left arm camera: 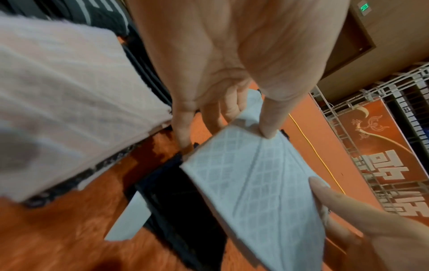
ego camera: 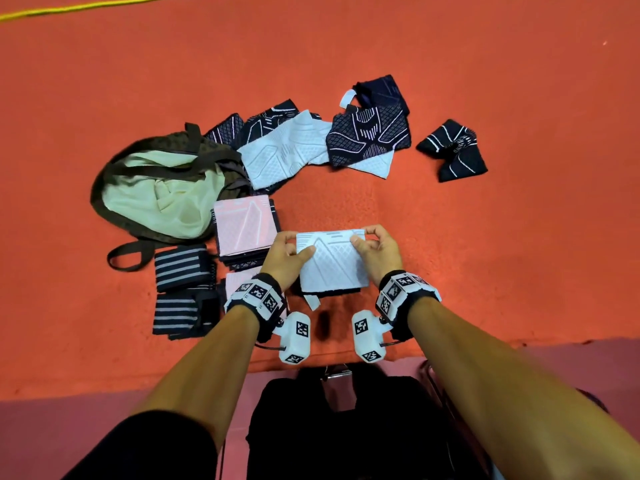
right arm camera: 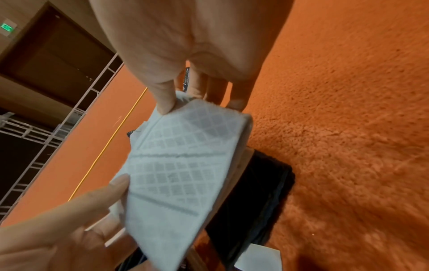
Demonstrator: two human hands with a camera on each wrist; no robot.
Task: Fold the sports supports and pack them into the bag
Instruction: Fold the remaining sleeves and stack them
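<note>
A folded white support with a diamond weave and a dark inner layer is held just above the orange carpet. My left hand pinches its far left corner between thumb and fingers. My right hand pinches the far right corner the same way. The open bag, dark with a pale lining, lies to the left. Folded supports are stacked beside it. Unfolded white and dark supports lie farther back.
Striped black-and-grey wraps lie at the near left by the bag strap. A dark support lies alone at the far right. A yellow cord crosses the far carpet. A black bag sits between my arms.
</note>
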